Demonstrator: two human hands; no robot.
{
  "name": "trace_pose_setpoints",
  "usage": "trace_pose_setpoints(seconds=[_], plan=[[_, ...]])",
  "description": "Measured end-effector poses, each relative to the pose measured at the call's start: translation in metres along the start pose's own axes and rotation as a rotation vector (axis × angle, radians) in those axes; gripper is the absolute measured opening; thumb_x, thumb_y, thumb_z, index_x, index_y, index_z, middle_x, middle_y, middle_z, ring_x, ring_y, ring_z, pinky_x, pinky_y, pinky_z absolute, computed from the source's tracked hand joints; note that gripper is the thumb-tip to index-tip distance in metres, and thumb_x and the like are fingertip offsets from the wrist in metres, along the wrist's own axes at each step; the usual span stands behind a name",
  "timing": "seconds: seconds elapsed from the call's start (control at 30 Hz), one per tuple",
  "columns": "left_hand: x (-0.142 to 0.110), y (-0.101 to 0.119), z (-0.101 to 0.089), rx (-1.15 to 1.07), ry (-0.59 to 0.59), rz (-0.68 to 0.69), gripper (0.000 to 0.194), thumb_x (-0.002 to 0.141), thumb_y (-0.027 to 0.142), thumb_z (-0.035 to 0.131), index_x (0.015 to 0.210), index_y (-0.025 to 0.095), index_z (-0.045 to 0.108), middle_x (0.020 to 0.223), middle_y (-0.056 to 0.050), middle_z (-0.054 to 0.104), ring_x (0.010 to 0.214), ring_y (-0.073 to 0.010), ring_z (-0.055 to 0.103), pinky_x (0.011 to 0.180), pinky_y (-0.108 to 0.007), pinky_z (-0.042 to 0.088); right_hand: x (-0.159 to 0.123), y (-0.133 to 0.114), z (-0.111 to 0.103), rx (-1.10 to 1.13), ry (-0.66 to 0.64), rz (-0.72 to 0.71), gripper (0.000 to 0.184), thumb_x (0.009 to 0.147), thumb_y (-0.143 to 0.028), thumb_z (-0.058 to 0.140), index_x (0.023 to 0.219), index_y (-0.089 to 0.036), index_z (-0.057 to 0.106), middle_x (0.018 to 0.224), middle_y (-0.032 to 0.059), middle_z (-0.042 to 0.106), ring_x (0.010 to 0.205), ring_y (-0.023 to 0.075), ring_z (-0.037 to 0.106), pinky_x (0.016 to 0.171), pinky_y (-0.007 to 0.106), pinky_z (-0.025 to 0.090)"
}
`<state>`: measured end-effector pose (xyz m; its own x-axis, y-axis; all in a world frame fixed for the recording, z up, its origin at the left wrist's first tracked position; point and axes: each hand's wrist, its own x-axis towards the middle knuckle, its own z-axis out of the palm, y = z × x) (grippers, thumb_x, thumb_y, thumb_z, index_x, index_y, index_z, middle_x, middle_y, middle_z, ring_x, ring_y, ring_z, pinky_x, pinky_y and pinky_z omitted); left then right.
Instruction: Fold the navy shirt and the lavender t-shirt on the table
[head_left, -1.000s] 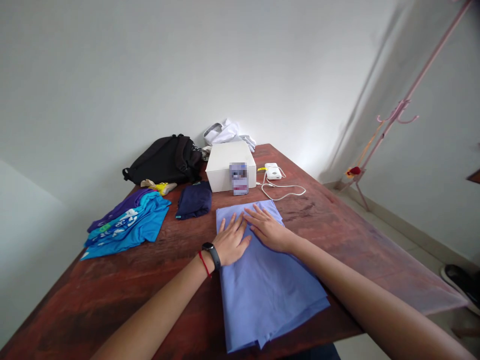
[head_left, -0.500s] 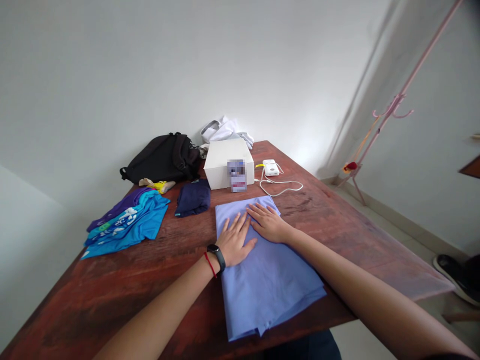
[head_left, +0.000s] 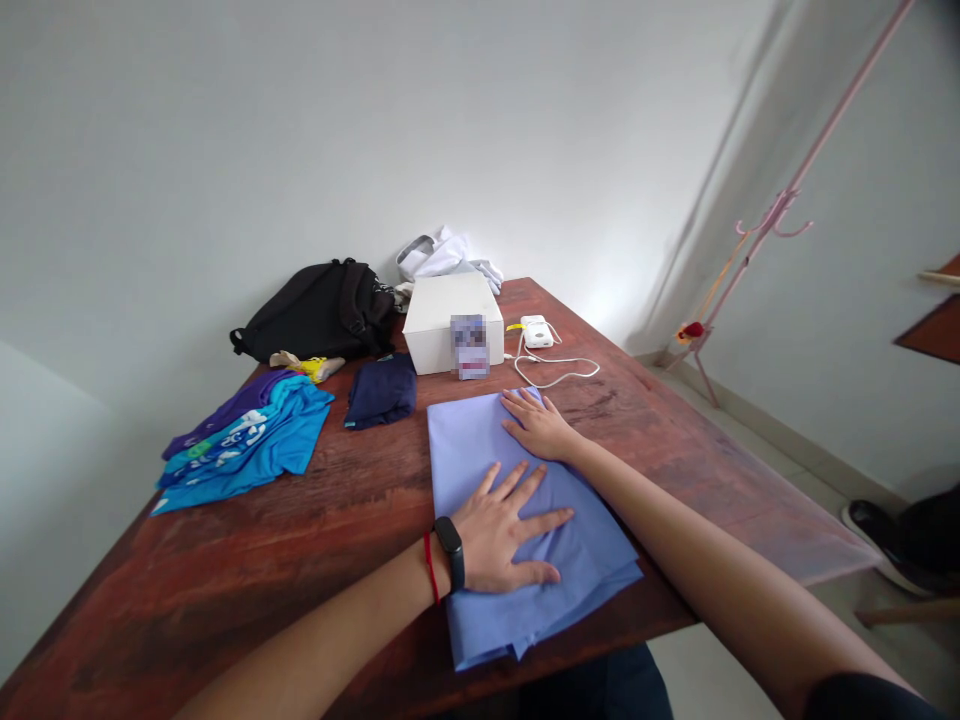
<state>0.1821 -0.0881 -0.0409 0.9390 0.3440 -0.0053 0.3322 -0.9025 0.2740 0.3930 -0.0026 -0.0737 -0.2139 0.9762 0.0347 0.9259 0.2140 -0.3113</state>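
A light blue folded cloth (head_left: 469, 440), perhaps a garment, lies lengthwise on the wooden table (head_left: 360, 540), its layered near end close to the front edge. My left hand (head_left: 502, 530) rests flat on the middle of the cloth with its fingers spread, a black band on the wrist. Farther up, my right hand (head_left: 541, 425) lies palm down on the cloth's far right part, fingers stretched out. Neither hand grips anything. Slight creases show in the fabric around the left fingers.
Left of the cloth are a folded navy garment (head_left: 381, 390) and a bright blue printed garment (head_left: 247, 440). Behind stand a black backpack (head_left: 307, 310) and a white box (head_left: 450, 300). A white device (head_left: 536, 332) with a cable lies right of the box.
My left hand has slid down the cloth toward me and to the right, its fingers spreading wider. My right hand has shifted slightly toward the cloth's far right corner.
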Motion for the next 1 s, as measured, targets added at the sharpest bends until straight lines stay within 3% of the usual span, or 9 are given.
trace_pose_setpoints(seconds=[0.33,0.43,0.6,0.73,0.83,1.0], plan=[[-0.004,0.018,-0.004,-0.02,-0.021,0.129,0.073,0.094,0.072,0.042,0.157,0.037,0.031,0.168,-0.001,0.017,0.154,-0.0372,0.009,0.122,-0.062,0.014,-0.003,0.008,-0.005,0.026,0.017,0.096,0.072,0.102,-0.061,0.026,0.16,-0.018,0.026,0.167,0.007,0.021,0.155,0.0308,0.012,0.123,0.058,0.016],[-0.004,0.013,-0.003,-0.029,-0.001,0.122,0.072,0.094,0.073,0.041,0.156,0.037,0.033,0.168,-0.001,0.018,0.154,-0.0359,0.013,0.123,-0.06,0.016,-0.004,0.01,-0.007,0.023,0.003,0.09,0.072,0.102,-0.059,0.025,0.16,-0.018,0.026,0.167,0.0077,0.021,0.156,0.0316,0.009,0.123,0.058,0.016],[0.0,-0.036,0.0,0.03,0.162,-0.272,0.067,0.1,0.067,0.027,0.157,0.032,0.035,0.167,-0.006,0.022,0.154,-0.0328,0.018,0.123,-0.058,0.018,-0.011,0.007,-0.005,-0.002,0.015,0.07,0.072,0.101,-0.062,0.024,0.159,-0.019,0.029,0.168,0.0075,0.018,0.156,0.0343,0.002,0.122,0.062,0.014],[-0.002,-0.076,-0.001,0.136,0.193,-0.52,0.067,0.1,0.066,0.028,0.156,0.03,0.037,0.167,-0.008,0.023,0.153,-0.0356,0.019,0.121,-0.06,0.02,-0.012,0.004,-0.002,-0.01,-0.019,0.102,0.08,0.098,-0.069,0.022,0.162,-0.022,0.02,0.168,0.0065,0.016,0.155,0.0353,0.002,0.121,0.064,0.015],[-0.004,-0.094,-0.004,0.172,0.177,-0.633,0.073,0.098,0.068,0.031,0.158,0.025,0.034,0.167,-0.011,0.02,0.153,-0.0375,0.017,0.119,-0.061,0.024,-0.012,0.008,-0.005,0.001,-0.049,0.12,0.082,0.097,-0.073,0.02,0.162,-0.024,0.017,0.169,0.0042,0.014,0.156,0.0349,0.004,0.121,0.063,0.014],[-0.009,-0.11,-0.006,0.19,0.189,-0.728,0.076,0.098,0.067,0.031,0.158,0.02,0.033,0.166,-0.014,0.022,0.151,-0.0413,0.023,0.117,-0.062,0.027,-0.01,0.015,-0.014,0.006,-0.028,0.179,0.075,0.1,-0.068,0.019,0.159,-0.023,0.029,0.168,0.0032,0.017,0.155,0.0363,0.008,0.121,0.065,0.015]])
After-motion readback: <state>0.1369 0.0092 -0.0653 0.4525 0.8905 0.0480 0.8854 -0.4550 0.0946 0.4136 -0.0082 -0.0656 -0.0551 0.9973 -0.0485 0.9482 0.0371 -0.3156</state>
